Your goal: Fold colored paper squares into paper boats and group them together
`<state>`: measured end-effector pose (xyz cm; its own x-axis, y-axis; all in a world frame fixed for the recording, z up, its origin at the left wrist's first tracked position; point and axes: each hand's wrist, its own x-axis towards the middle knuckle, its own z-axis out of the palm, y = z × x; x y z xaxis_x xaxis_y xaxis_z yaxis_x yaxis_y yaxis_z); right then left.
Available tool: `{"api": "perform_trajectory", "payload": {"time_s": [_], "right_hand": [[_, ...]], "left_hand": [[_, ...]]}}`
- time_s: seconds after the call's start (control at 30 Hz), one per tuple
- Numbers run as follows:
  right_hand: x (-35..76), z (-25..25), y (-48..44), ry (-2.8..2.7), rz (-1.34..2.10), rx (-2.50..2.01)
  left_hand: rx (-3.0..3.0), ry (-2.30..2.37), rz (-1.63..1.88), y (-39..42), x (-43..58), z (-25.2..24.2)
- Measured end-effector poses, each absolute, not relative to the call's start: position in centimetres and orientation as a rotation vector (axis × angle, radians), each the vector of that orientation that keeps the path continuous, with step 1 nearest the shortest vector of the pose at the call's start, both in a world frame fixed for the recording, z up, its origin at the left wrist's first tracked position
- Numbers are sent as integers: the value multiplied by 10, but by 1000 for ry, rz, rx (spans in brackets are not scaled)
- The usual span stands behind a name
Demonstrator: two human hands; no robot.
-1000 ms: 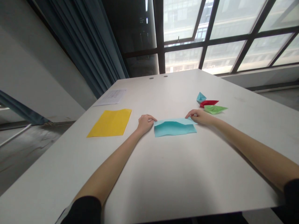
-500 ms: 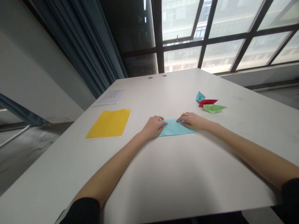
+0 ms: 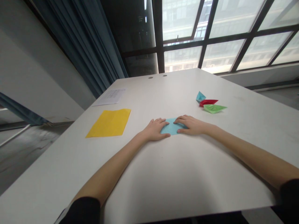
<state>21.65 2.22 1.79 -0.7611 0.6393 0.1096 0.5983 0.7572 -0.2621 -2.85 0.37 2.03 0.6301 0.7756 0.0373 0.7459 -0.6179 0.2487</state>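
Observation:
A folded light-blue sheet of paper lies flat on the white table in front of me. My left hand rests palm down on its left part, fingers stretched out flat. My right hand lies palm down on its right part, fingers spread and pressing the paper. Only a small strip of the blue paper shows between the two hands.
A yellow sheet lies to the left, with a white printed page beyond it. Three folded paper boats, blue, red and green, sit to the right rear. Windows and a dark curtain stand behind the table.
The blue sheet's upper flap has been folded down flat. Both hands have moved inward from its far corners onto the middle and now lie flat on it.

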Motion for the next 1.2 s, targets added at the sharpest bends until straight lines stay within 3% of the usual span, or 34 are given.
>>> {"api": "perform_trajectory", "payload": {"time_s": [0.63,1.2], "right_hand": [[199,16,11,-2677,227,-1040],[235,21,31,-2917,736,-1408]], "left_hand": [[2681,1469,309,-6,-7,11],[2305,1495,-425,8,-50,33]]}}
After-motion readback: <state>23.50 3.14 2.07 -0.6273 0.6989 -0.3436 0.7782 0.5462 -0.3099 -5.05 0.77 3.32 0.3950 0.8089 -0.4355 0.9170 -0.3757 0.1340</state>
